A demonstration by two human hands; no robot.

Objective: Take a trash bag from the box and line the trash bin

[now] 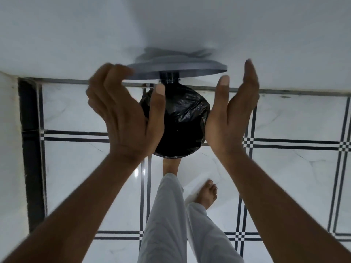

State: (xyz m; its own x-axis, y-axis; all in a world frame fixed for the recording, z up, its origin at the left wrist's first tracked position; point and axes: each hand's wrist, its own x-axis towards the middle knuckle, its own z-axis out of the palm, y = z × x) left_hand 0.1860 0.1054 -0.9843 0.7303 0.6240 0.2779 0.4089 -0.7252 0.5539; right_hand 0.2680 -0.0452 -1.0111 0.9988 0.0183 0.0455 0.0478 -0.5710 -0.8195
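The black trash bag (176,120) covers the bin, whose lid (176,68) stands raised, seemingly because a foot (171,165) presses at its base. Both the left hand (123,111) and right hand (235,112) hover either side, fingers spread and empty, likely to smooth the bag.

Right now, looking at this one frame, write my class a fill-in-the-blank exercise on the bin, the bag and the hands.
1. The bag lining the bin is ____ in colour.
2. The grey lid stands ____ above the bin's mouth.
3. Both the left hand and the right hand are ____, holding nothing.
4. The person's feet on the tiled floor are ____.

Missing words: black; open (raised); open (empty); bare
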